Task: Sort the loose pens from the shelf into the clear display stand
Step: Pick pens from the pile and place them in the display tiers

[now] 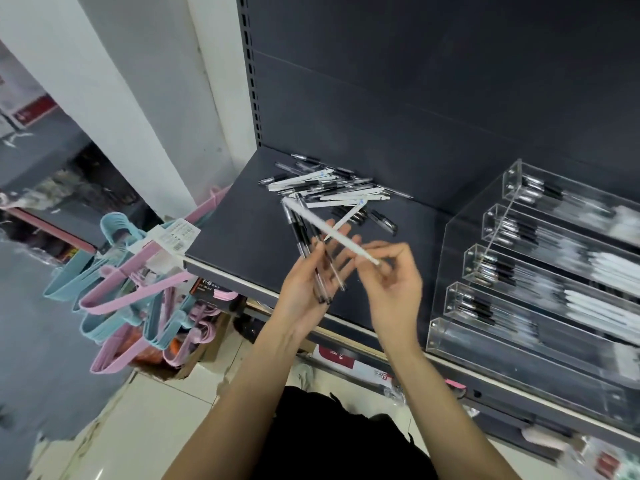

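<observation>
A pile of loose pens [329, 187], white ones and clear black-grip ones, lies on the dark shelf [249, 223] near its back wall. My left hand [308, 282] holds several clear black-grip pens [304, 244] fanned across its palm, plus a white pen crossing them. My right hand [391, 282] pinches the near end of a long white pen [332, 232] that slants up to the left over the left hand. The clear display stand [540, 271] sits on the shelf to the right, with tiered troughs that hold rows of black-grip and white pens.
Pink and blue plastic hangers [131, 282] dangle from a hook at the shelf's left front corner. A white pillar [145, 98] rises behind them. Below the shelf edge there are boxed goods and a tiled floor [156, 410].
</observation>
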`<state>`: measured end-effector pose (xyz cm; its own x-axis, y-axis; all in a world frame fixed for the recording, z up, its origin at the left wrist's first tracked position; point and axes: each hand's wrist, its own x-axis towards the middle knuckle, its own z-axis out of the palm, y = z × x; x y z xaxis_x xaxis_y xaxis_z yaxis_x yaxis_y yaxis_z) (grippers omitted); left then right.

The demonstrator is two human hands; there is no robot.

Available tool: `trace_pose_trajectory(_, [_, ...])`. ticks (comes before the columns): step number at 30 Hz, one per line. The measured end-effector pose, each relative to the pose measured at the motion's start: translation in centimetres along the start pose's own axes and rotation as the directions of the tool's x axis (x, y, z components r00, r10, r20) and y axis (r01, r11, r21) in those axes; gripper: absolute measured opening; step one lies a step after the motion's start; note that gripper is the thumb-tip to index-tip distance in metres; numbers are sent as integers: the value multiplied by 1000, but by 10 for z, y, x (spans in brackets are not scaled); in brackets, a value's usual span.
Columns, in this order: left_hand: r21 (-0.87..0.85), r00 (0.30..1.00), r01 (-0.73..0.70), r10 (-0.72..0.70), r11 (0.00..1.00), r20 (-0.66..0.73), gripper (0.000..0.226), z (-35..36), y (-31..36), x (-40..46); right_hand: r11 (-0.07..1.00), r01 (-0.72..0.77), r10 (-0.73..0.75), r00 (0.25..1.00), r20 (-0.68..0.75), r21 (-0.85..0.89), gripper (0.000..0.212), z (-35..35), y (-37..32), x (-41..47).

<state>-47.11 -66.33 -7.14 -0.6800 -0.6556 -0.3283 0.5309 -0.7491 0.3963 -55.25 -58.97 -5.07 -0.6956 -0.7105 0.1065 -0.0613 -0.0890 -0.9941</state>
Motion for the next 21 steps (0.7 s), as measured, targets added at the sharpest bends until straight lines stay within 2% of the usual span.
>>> trace_pose_trajectory(2, [28,1000,3,-2,1000,-13,32,6,-7,3,990,-9,5,1000,-30,-140,16,-1,6,-5])
trace_pose_trajectory(4, [34,999,-2,4,999,-40,31,12,-16,4,979,-47,33,997,-76,-200,12,-3,8,-9])
trace_pose_trajectory(9, [57,985,-114,120,992,-125,30,27,-47,-2,953,-154,140,988,-69,-261,11,-25,9,-19])
trace_pose_trajectory(11, [141,973,-167,186,976,-136,30,35,-64,-5,950,-181,180,983,-26,-253,12,-41,7,-23])
trace_pose_trajectory(14, [327,956,-196,255,924,-148,26,52,-97,-13,961,-208,217,976,30,-183,12,-79,2,-26])
trace_pose_trajectory(17, [439,951,-178,269,880,-152,22,73,-143,-19,962,-239,248,967,56,-129,13,-134,-2,-32])
trace_pose_trajectory(21, [532,957,-133,249,836,-152,25,106,-224,-25,957,-181,206,975,88,-226,15,-220,-3,-40])
